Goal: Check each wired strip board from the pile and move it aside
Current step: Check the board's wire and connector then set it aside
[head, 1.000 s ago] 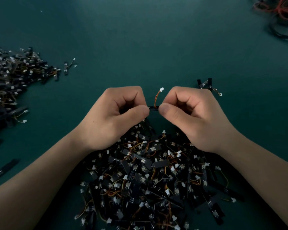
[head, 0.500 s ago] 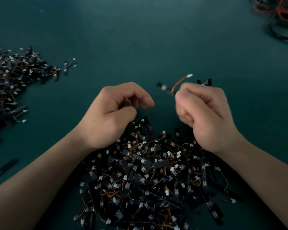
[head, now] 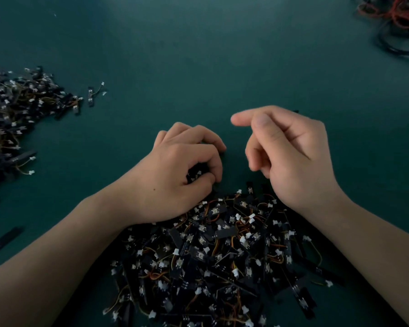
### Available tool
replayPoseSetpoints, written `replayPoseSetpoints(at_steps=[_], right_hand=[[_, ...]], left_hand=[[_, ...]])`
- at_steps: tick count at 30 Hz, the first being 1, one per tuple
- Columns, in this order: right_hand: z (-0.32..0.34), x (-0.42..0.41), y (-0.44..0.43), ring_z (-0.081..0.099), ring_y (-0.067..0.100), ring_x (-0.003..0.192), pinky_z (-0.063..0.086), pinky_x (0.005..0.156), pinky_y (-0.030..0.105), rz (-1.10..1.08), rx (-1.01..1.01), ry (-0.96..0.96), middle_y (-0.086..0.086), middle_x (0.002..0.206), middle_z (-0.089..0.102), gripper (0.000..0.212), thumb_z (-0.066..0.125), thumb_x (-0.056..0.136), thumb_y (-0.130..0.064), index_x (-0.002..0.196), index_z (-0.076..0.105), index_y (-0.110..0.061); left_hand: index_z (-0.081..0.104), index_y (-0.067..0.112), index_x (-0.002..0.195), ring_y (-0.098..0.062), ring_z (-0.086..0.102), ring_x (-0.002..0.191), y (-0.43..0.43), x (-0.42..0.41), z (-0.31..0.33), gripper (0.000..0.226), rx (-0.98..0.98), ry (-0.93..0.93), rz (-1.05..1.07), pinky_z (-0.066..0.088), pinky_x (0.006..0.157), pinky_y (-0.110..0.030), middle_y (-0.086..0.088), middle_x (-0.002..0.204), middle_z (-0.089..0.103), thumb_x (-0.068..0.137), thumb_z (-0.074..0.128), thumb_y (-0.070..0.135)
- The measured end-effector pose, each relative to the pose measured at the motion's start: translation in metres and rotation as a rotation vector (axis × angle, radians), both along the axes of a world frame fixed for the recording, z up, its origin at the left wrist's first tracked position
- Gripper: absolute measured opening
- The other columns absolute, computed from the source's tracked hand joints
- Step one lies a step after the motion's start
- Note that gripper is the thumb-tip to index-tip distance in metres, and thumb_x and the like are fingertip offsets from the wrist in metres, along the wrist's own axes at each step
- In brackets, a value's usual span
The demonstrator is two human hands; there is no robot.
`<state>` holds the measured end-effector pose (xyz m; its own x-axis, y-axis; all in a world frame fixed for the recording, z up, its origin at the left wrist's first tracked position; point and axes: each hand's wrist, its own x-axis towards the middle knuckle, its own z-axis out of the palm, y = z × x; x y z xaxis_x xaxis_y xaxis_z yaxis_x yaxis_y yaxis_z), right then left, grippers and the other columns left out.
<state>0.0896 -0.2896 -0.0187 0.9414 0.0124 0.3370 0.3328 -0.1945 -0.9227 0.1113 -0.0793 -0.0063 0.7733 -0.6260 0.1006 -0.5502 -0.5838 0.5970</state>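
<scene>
Head view, green counter [head: 222, 55].

Pile [head: 222, 251]: black boards with orange and yellow leads and white plugs, at the middle of the near edge, between the two forearms.

Left hand [head: 182, 175]: down on the far fringe of the pile, fingers curled. Thumb and forefinger pinch a wired strip board [head: 195, 173], of which only a dark sliver and bits of white plug show in the gap. Picking from the fringe makes sense, since pieces there are least tangled in their neighbours' leads.

Right hand [head: 291, 159]: raised over the far right fringe of the pile, apart from the left hand. The forefinger is stretched leftward, the other fingers are loosely curled, and it holds nothing. Judgement: it is free to take the board's other end, so the piece can be held by both ends and looked over.

Second heap [head: 14, 109]: like boards along the left edge, well apart from the pile, with a stray board [head: 91, 96] just off its right side. These are probably checked stock, and the gap keeps the two lots from mixing.

Cable tangle [head: 397, 20]: red and black, far right corner, not involved.

Progress: the pile is large, so much remains. Risk: leads may snag, and lifting one board may drag others out.
</scene>
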Motion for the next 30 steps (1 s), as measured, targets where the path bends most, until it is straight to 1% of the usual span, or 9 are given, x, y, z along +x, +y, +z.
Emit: replayPoseSetpoints(at_steps=[4,6,12,15,18,21,22,26,30], right_hand=[[0.001,0.000,0.001,0.045,0.018,0.044,0.037,0.045,0.026,0.034,-0.047,0.058,-0.002,0.057,0.061,0.028,0.048,0.108,-0.028,0.095,0.073,-0.023],[0.001,0.001,0.001,0.045,0.019,0.044,0.036,0.045,0.025,0.035,-0.052,0.069,-0.001,0.057,0.061,0.028,0.048,0.108,-0.028,0.094,0.072,-0.023],[0.001,0.001,0.001,0.046,0.010,0.045,0.036,0.047,0.019,0.070,-0.082,0.097,0.002,0.058,0.061,0.028,0.049,0.108,-0.028,0.094,0.073,-0.021],[0.002,0.000,0.001,0.045,0.009,0.044,0.036,0.047,0.019,0.075,-0.094,0.100,0.001,0.058,0.061,0.028,0.049,0.108,-0.027,0.093,0.073,-0.021],[0.003,0.000,0.001,0.045,0.009,0.044,0.036,0.046,0.018,0.087,-0.111,0.125,0.001,0.057,0.062,0.029,0.050,0.108,-0.027,0.091,0.072,-0.018],[0.004,-0.002,0.001,0.045,0.006,0.043,0.035,0.045,0.016,0.144,-0.151,0.152,0.003,0.059,0.064,0.034,0.051,0.108,-0.029,0.088,0.071,-0.011],[0.005,-0.002,0.001,0.045,0.005,0.043,0.035,0.045,0.016,0.171,-0.180,0.151,0.004,0.060,0.065,0.036,0.052,0.108,-0.030,0.085,0.070,-0.010],[0.005,-0.003,0.002,0.048,0.005,0.043,0.036,0.045,0.016,0.197,-0.310,0.132,0.001,0.059,0.065,0.030,0.057,0.106,-0.024,0.081,0.070,-0.015],[0.005,-0.002,0.002,0.049,0.006,0.043,0.036,0.045,0.016,0.160,-0.299,0.112,0.000,0.059,0.064,0.028,0.056,0.107,-0.022,0.083,0.069,-0.019]], left_hand=[[0.068,0.033,0.093,-0.013,0.049,0.115,0.000,-0.001,0.004,0.019,-0.006,0.034,-0.012,0.032,0.104,-0.033,0.020,0.109,0.061,0.085,0.060,0.018],[0.068,0.034,0.097,-0.014,0.043,0.117,-0.001,-0.002,0.005,0.026,0.033,0.033,-0.005,0.030,0.104,-0.030,0.020,0.114,0.056,0.080,0.057,0.019],[0.060,0.033,0.085,-0.013,0.031,0.119,-0.003,-0.004,0.001,0.014,0.111,0.009,0.017,0.029,0.100,-0.031,0.017,0.125,0.041,0.085,0.052,0.022],[0.058,0.033,0.089,-0.013,0.041,0.114,-0.001,-0.002,-0.001,0.016,-0.003,0.006,0.012,0.034,0.099,-0.025,0.020,0.112,0.052,0.092,0.052,0.019],[0.060,0.032,0.094,-0.007,0.054,0.082,0.002,0.002,-0.003,0.014,-0.225,0.097,0.070,0.040,0.073,-0.014,0.017,0.084,0.060,0.098,0.055,0.020],[0.065,0.031,0.096,-0.011,0.047,0.058,0.003,0.006,-0.006,0.010,-0.379,0.124,0.140,0.040,0.057,-0.016,0.016,0.071,0.057,0.099,0.059,0.023],[0.066,0.031,0.096,-0.012,0.045,0.056,0.003,0.007,-0.008,0.010,-0.407,0.125,0.157,0.039,0.054,-0.017,0.016,0.070,0.056,0.099,0.061,0.024],[0.068,0.027,0.098,-0.001,0.046,0.056,0.005,0.009,-0.009,0.008,-0.447,0.147,0.167,0.038,0.055,-0.012,0.016,0.068,0.058,0.099,0.063,0.022],[0.069,0.020,0.099,-0.003,0.049,0.058,0.004,0.008,-0.010,0.008,-0.467,0.188,0.181,0.040,0.055,-0.015,0.005,0.067,0.060,0.099,0.062,0.024]])
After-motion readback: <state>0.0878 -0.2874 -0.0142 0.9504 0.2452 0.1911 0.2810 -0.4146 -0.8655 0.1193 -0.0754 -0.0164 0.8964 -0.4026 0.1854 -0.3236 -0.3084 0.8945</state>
